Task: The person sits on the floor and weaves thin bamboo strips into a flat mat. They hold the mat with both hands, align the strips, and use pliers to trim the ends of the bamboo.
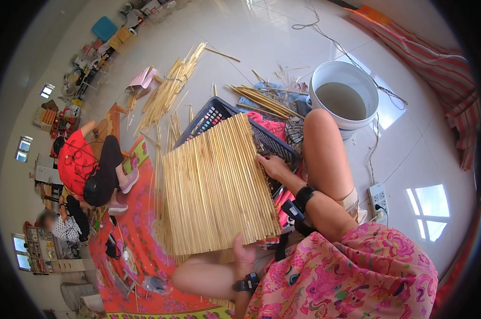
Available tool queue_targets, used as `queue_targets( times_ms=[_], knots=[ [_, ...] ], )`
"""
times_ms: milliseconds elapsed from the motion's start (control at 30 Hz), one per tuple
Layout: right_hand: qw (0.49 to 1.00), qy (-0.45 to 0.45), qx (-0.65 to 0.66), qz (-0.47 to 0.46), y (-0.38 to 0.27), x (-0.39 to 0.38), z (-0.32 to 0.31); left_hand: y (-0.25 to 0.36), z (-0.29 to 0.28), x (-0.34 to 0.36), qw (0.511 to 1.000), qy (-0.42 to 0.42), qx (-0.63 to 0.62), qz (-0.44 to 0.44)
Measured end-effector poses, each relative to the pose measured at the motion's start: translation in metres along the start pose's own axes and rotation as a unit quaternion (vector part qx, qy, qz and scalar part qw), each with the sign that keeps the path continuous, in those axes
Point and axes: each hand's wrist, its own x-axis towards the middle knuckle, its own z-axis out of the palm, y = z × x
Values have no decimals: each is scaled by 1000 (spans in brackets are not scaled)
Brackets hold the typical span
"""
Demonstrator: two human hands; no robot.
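Note:
A mat of thin straw-coloured reeds lies across my lap and over a dark plastic crate. My right hand rests on the mat's right edge, fingers curled on the reeds near the crate rim. My left hand holds the mat's near edge, thumb on top, fingers hidden under it. Both wrists wear black straps. My raised right knee stands beside the crate.
A white bucket with murky water stands behind my knee. Loose reed bundles lie on the tiled floor. A power strip sits to the right. A person in a red top crouches on a red patterned mat at left, another person behind.

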Motion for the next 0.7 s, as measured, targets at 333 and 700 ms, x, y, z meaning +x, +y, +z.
queue_targets(
  times_ms=[333, 700],
  knots=[
    [998, -59, -4, -18, 3, 0, -10, 3, -1, 1, 1000, 12, 8, -4],
    [998, -16, -42, -39, -8, -2, -16, -1, -10, 4, 1000, -7, -16, -2]
  ],
)
